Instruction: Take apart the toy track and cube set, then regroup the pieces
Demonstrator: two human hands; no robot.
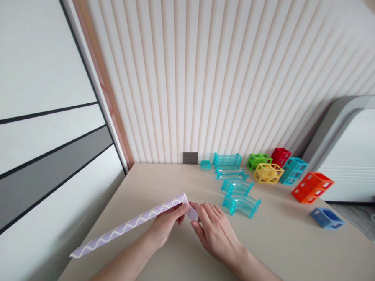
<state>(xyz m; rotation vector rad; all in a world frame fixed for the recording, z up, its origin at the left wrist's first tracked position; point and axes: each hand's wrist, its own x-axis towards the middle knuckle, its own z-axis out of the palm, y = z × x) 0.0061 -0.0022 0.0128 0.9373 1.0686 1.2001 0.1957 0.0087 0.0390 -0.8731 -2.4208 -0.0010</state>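
Ribbed wall (171,74), along the rear edge of the counter (158,179). Open surface lies rear-left on the counter. Lilac folding strip (129,225), held over the counter's left and middle. Left hand (163,226): fingers closed on the strip. Right hand (218,231): curled fingers pinching its short bent end.

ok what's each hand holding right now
Left hand: closed, holding the lilac-and-white snake puzzle near its bend.
Right hand: closed, holding the puzzle's short end.
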